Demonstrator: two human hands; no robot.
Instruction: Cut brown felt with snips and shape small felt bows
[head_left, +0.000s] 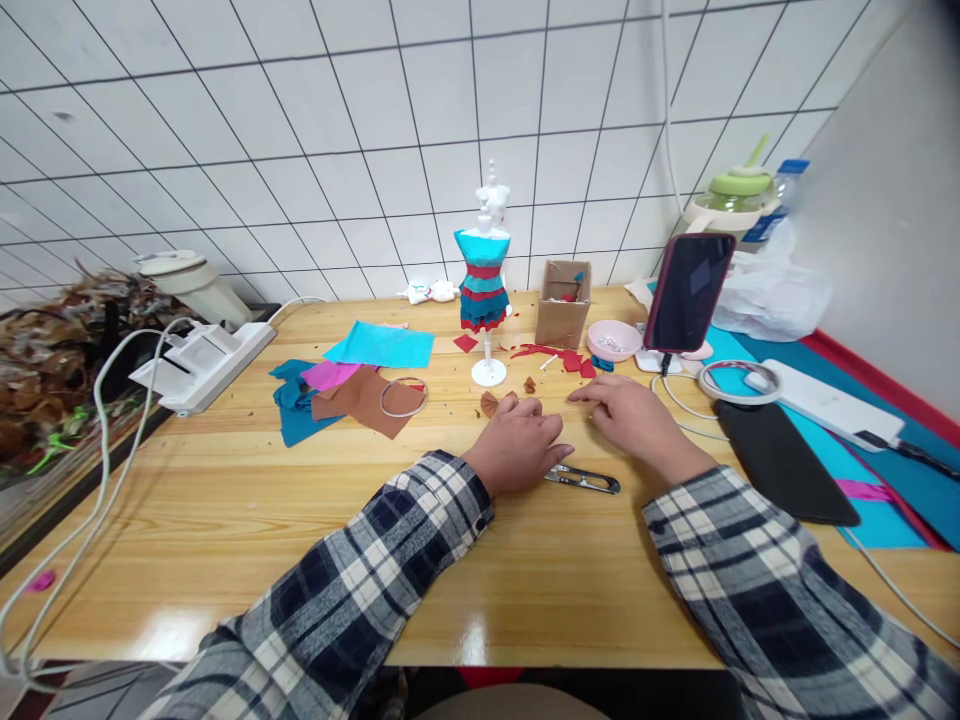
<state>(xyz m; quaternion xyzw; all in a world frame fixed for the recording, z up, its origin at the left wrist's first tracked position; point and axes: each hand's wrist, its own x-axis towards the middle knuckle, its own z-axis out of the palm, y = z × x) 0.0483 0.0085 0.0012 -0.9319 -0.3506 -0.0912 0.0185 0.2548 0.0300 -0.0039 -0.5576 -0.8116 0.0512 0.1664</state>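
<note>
Fingers curled, my left hand [519, 445] rests on the table, its fingertips mostly hidden; whether anything is in them I cannot make out. A crumpled brown paper piece [489, 404] lies just beyond its knuckles, and a smaller brown scrap [529, 384] is farther back. Thread snips [583, 479] lie on the wood beside my left thumb. My right hand [630, 418] reaches leftward with fingers stretched out low over the table, nothing visible in them. Behind both hands stands a small white mannequin [489, 372] in a turquoise, red and dark blue layered dress [484, 282].
Brown [379, 400], magenta and blue paper sheets lie at left with a ring. Red scraps [572, 362], a cardboard box [562, 315] and a pink bowl [613, 343] sit behind my right hand. At right are a propped phone [688, 295], black slab [784, 462] and cables; a power strip [217, 370] lies left.
</note>
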